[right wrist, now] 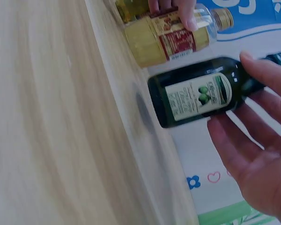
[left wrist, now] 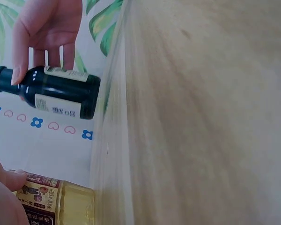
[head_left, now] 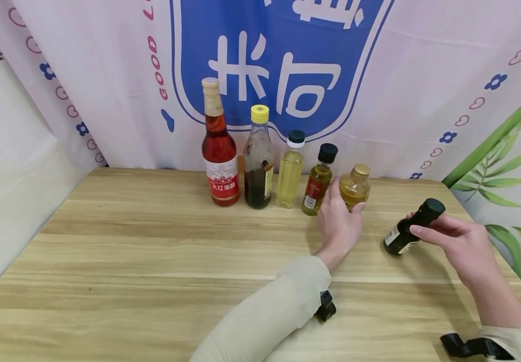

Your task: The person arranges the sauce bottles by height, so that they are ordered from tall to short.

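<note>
My right hand (head_left: pixel 465 246) pinches a small dark green olive oil bottle (right wrist: pixel 196 91) by its neck, thumb on one side and fingers on the other. The bottle leans, cap toward the upper right in the head view, its base close over the table's right part. My left hand (head_left: pixel 339 221) grips a gold-capped bottle of pale yellow oil (head_left: pixel 354 190), which stands at the right end of a row. Its red-brown label shows in the right wrist view, with fingertips (right wrist: pixel 191 22) across it. Just left of that hand stands a black-capped oil bottle (head_left: pixel 318 183) with a red label.
Further left in the row stand a clear bottle of yellow oil (head_left: pixel 290 176), a yellow-capped bottle of dark liquid (head_left: pixel 258 171) and a tall red vinegar bottle (head_left: pixel 221 161). The wooden table (head_left: pixel 151 271) ends at a printed curtain (head_left: pixel 129 100) behind them.
</note>
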Demonstrator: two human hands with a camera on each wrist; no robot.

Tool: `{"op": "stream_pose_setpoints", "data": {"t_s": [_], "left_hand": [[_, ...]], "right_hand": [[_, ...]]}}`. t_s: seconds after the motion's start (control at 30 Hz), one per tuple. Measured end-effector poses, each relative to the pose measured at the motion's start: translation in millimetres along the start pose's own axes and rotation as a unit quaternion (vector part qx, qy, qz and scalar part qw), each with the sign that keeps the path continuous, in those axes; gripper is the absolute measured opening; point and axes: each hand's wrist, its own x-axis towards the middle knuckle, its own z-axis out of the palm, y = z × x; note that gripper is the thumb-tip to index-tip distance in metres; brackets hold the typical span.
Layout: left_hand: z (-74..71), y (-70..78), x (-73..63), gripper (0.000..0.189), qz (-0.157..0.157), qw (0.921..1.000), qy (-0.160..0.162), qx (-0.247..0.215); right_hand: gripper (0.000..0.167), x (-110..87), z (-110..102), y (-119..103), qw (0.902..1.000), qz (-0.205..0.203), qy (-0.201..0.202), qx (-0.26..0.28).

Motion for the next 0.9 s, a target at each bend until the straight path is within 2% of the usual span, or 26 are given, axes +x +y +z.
{"op": "stream_pose_setpoints", "data": {"t_s": [0.17, 0.37, 0.63, 0.8, 0.9], "left_hand": [[-0.2, -0.4, -0.2, 0.076, 0.004, 1.0000, 0.001, -0.003], [0.0, -1.2, 0.0, 0.076, 0.008, 1.0000, 0.002, -0.002], [-1.8, -2.8, 0.9, 0.078, 0.008, 1.0000, 0.000, -0.002], [-1.9, -1.7, 1.8, 0.079, 0.010, 0.9999, 0.002, 0.011], [-1.9, -0.9, 1.8, 0.078, 0.013, 0.9998, 0.003, 0.013]], "right_hand": [[0.032, 9.7, 10, -5, 0.9983, 0.034, 0.047, -0.010], [0.023, 21.9, 24, -8, 0.9941, 0.056, 0.079, 0.048], [0.043, 42.8, 42, -14, 0.9936, 0.072, 0.085, -0.016], [0.052, 54.9, 53, -15, 0.9923, 0.082, 0.089, -0.025], [0.049, 57.9, 58, -14, 0.9919, 0.083, 0.094, -0.018]]}}
